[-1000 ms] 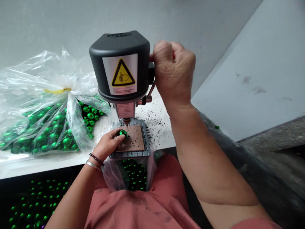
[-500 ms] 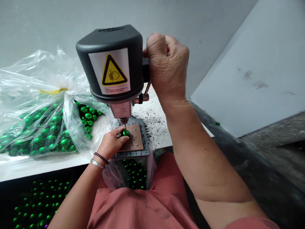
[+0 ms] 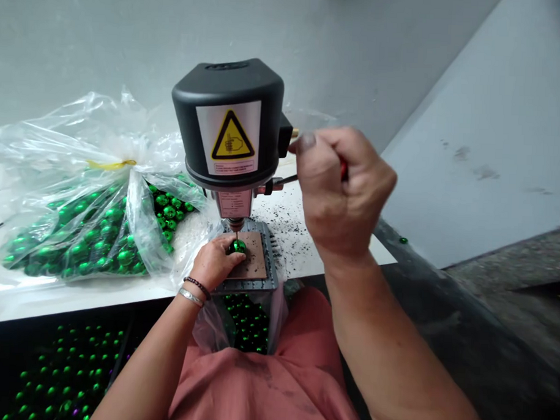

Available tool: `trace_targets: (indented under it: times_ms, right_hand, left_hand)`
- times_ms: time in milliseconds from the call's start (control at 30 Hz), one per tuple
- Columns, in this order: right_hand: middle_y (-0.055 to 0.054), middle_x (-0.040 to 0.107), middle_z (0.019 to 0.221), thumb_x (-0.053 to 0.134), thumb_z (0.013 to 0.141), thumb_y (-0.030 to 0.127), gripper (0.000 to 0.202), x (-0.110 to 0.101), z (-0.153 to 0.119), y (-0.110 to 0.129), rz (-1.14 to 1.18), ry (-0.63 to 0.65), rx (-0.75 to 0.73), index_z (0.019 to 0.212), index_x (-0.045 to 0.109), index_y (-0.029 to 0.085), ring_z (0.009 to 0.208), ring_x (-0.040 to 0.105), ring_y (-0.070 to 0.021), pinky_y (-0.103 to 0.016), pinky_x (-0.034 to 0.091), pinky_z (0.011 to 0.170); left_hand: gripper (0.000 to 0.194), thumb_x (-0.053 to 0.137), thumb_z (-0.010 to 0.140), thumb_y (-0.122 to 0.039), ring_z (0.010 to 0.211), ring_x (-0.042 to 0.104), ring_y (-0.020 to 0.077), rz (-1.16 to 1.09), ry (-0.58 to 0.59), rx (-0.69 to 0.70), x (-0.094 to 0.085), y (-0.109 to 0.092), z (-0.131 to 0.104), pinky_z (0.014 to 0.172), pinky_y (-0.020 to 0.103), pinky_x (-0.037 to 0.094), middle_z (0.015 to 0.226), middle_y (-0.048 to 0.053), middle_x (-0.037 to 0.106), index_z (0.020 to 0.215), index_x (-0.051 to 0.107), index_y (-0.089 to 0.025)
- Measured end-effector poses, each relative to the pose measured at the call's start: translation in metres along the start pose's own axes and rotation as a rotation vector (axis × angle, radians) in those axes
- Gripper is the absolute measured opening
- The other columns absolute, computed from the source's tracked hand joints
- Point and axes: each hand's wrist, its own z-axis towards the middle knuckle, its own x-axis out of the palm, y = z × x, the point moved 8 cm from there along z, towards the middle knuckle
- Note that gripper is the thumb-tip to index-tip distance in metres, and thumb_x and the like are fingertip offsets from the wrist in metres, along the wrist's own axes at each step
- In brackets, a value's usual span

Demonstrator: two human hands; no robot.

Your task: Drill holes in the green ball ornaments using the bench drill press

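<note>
My left hand pinches a shiny green ball between thumb and fingers. The ball rests on a brown board on the base of a small bench drill press. Straight above the ball is the thin drill bit, its tip at or in the ball's top; I cannot tell how deep. To the right of the drill head, my right hand is closed round the red-ended feed lever, whose grip is mostly hidden in the fist.
Left of the drill lies a clear plastic bag of green balls, tied with a yellow strip. Dark shavings litter the white table. Below are more green balls at lower left and an open plastic bag of them before my lap.
My right hand has come down and outward with the lever. The left hand still holds the green ball under the bit. The whole view has shifted a little.
</note>
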Motion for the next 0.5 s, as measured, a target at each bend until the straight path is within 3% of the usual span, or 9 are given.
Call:
trace_targets:
  times_ms: [200,500]
  right_hand:
    - [0.003,0.053,0.061,0.043,0.083,0.022,0.022,-0.010,-0.037,-0.001,-0.135,0.005,-0.052,0.087,0.064,0.019,0.058,0.048,-0.0057,-0.023,0.044,0.062]
    - [0.002,0.060,0.069,0.045,0.081,0.018,0.021,-0.010,-0.057,-0.006,-0.171,-0.003,-0.076,0.089,0.064,0.020,0.060,0.052,-0.0073,-0.024,0.042,0.056]
  left_hand:
    - [0.036,0.061,0.074,-0.033,0.108,0.056,0.0210,-0.015,-0.005,0.026,0.001,0.001,-0.001,0.095,0.032,0.041,0.117,0.004,0.063,0.108,0.064,-0.023]
    - [0.031,0.059,0.075,-0.035,0.106,0.056,0.0212,-0.019,-0.012,0.041,0.002,0.000,-0.003,0.093,0.031,0.041,0.115,0.006,0.063,0.103,0.065,-0.022]
